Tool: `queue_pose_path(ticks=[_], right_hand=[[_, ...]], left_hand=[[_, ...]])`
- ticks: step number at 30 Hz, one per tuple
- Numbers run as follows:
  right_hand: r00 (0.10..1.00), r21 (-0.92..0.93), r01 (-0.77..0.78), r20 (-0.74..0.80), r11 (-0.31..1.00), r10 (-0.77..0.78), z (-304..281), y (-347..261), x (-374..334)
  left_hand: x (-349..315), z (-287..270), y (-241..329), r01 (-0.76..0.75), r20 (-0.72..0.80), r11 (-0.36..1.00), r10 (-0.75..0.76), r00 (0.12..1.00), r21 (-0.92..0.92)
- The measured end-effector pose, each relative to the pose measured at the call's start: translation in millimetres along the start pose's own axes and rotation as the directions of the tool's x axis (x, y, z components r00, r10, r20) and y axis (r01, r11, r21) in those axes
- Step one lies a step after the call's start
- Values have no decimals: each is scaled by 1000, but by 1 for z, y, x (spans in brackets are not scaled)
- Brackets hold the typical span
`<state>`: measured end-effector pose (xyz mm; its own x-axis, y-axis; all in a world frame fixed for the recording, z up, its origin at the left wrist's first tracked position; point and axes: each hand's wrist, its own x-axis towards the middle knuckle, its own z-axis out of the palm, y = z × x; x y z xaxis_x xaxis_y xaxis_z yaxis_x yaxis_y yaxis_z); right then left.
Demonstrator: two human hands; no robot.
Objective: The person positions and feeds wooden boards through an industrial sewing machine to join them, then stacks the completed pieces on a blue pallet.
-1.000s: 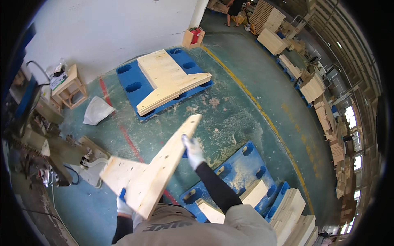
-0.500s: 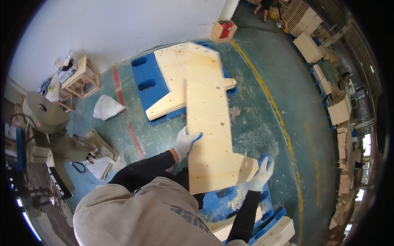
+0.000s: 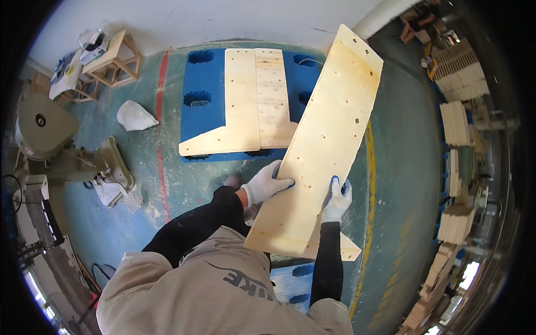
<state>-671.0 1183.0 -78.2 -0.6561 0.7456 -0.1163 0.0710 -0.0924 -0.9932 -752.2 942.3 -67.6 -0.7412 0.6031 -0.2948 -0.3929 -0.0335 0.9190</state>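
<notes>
Both my hands, in white gloves with blue palms, hold a large L-shaped plywood panel [image 3: 326, 131] that tilts with its long end up and to the right. On its left edge my left hand [image 3: 267, 183] is closed, thumb over the face. My right hand [image 3: 337, 201] grips the right edge above the short foot, thumb on the face. Small holes dot the panel. Beyond it, stacked plywood panels [image 3: 243, 95] of similar shape lie side by side on a blue plastic pallet [image 3: 204, 120]; the held panel hides part of the pallet's right side.
A grey-green machine [image 3: 47, 125] stands at left, near a white sack [image 3: 135, 116] on the floor. Behind is a wooden stool [image 3: 114, 58]. Another blue pallet [image 3: 291, 282] lies close by my body. Stacked boards [image 3: 455, 123] line the right side, and a person [image 3: 416, 25] is far off.
The panel has swung so its long end leans right. My right hand has moved up and inward from the foot's tip to the long edge. My view has turned toward the pallet.
</notes>
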Motion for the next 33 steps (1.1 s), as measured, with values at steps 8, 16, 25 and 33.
queue_pose_path(ticks=[8,16,25,33], right_hand=[[993,-201,-6,113,979,29,126,109,223],[954,-256,-241,114,936,277,206,306,345],[900,-406,-112,346,907,266,269,452,442],[814,-699,-52,384,714,436,269,503,444]], left_hand=[[181,-101,-84,252,-165,880,-201,966,404],[323,-161,-224,513,-466,801,-343,816,309],[438,-215,-335,519,-643,815,-256,722,258],[460,-233,-369,601,-618,610,-220,754,517]])
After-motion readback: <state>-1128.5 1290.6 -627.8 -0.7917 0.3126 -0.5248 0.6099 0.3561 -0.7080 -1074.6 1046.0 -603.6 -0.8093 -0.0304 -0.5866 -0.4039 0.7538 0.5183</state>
